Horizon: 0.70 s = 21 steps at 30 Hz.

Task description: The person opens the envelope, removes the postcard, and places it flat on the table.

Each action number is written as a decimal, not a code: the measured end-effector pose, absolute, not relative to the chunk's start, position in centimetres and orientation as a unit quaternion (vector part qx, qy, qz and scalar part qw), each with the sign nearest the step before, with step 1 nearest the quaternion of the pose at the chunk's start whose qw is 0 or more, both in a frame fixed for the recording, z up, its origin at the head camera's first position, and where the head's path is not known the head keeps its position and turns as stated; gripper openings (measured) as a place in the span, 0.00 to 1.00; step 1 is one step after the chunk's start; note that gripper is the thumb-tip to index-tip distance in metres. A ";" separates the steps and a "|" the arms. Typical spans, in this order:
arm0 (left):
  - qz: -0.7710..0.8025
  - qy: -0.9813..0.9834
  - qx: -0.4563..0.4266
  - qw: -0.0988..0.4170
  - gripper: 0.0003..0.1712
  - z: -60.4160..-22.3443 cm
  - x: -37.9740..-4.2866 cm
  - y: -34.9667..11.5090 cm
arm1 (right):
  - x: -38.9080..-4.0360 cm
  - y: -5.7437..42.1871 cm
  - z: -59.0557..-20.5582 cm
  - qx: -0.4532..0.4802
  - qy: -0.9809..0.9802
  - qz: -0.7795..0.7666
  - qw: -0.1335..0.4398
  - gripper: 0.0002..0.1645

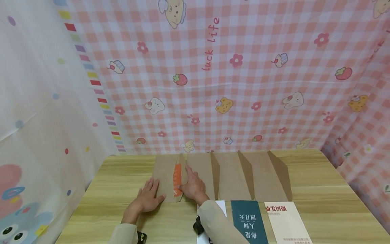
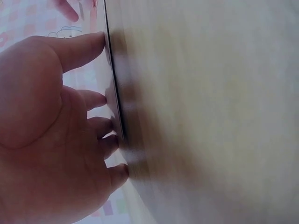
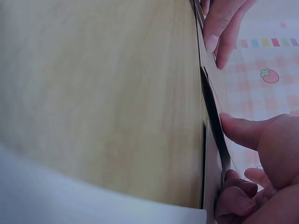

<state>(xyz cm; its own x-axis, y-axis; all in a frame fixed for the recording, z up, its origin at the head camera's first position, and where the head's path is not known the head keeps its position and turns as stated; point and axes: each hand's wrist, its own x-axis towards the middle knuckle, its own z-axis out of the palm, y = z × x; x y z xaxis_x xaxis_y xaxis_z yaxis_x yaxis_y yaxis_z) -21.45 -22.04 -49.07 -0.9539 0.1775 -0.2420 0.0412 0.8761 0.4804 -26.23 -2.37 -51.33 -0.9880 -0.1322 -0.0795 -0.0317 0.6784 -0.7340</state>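
A brown paper envelope (image 1: 164, 169) lies flat at the left end of a row, an orange printed card or booklet (image 1: 177, 176) showing at its right-hand opening. My left hand (image 1: 148, 196) rests on the envelope's lower left part with spread fingers, the fingertips pressing down in the left wrist view. At the opening side, my right hand (image 1: 193, 184) holds the envelope's edge, its thumb by the orange piece and its index finger stretched toward the back. In the right wrist view that edge is slightly raised, with curled fingers (image 3: 240, 196) below the thumb.
Several more brown envelopes (image 1: 234, 176) with flaps folded out continue the row rightward. In front of them lie a white sheet (image 1: 220, 204), partly under the right sleeve, a dark green booklet (image 1: 248, 217) and a cream booklet (image 1: 286, 220). Patterned cloth (image 1: 195, 95) hangs behind the wooden table (image 1: 100, 189).
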 end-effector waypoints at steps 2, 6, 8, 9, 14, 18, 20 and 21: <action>0.242 0.958 0.057 0.141 0.42 -49.1 -21.5 -22.1 | -26.2 -2.4 -51.3 -0.045 0.912 -0.402 0.063 0.53; 0.240 0.958 0.058 0.143 0.42 -49.2 -21.5 -22.1 | -26.3 -2.3 -51.3 -0.047 0.911 -0.405 0.063 0.53; 0.240 0.958 0.058 0.143 0.42 -49.2 -21.5 -22.1 | -26.2 -2.3 -51.3 -0.047 0.911 -0.406 0.063 0.52; 0.240 0.959 0.059 0.143 0.42 -49.2 -21.5 -22.1 | -26.2 -2.2 -51.2 -0.048 0.910 -0.406 0.064 0.52; 0.241 0.958 0.060 0.143 0.42 -49.1 -21.4 -22.0 | -26.2 -2.2 -51.2 -0.049 0.910 -0.406 0.064 0.52; 0.244 0.957 0.057 0.145 0.42 -49.0 -21.4 -22.0 | -26.2 -2.1 -51.2 -0.050 0.910 -0.408 0.060 0.50; 0.247 0.957 0.056 0.145 0.42 -49.0 -21.4 -22.0 | -26.2 -2.1 -51.1 -0.049 0.908 -0.412 0.059 0.49; 0.247 0.957 0.055 0.145 0.42 -49.0 -21.4 -22.0 | -26.2 -2.1 -51.1 -0.049 0.907 -0.414 0.059 0.49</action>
<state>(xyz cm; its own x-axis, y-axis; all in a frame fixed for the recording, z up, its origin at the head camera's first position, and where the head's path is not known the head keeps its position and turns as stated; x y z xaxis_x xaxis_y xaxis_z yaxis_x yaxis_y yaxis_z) -21.43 -22.03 -48.99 -0.9519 0.1775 -0.2497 0.0344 0.8718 0.4887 -26.21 -2.11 -51.13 -0.9882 -0.1385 -0.0657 -0.0410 0.6516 -0.7574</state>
